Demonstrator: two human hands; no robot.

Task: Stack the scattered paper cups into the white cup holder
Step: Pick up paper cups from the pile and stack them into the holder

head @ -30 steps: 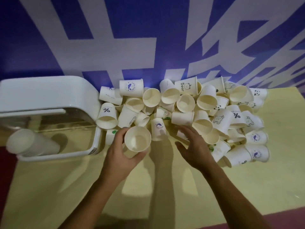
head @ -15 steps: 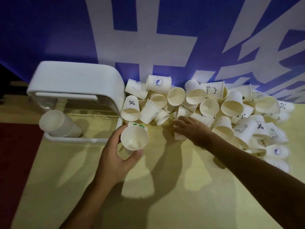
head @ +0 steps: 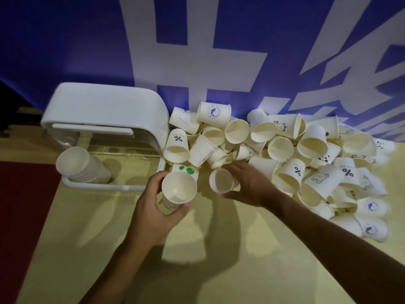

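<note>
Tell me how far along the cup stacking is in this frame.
Early. Done: one nested stack of white paper cups lies in the white plastic cup holder. In hand: the left hand grips a white paper cup, mouth up, and the right hand grips a second paper cup at the pile's edge. Left: the large pile of loose paper cups, dozens, on the yellow table.

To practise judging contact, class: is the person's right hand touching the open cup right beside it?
Touching. Head view: the right hand is curled round the cup, fingers above, thumb below, no gap. The left hand grips a second cup.
</note>
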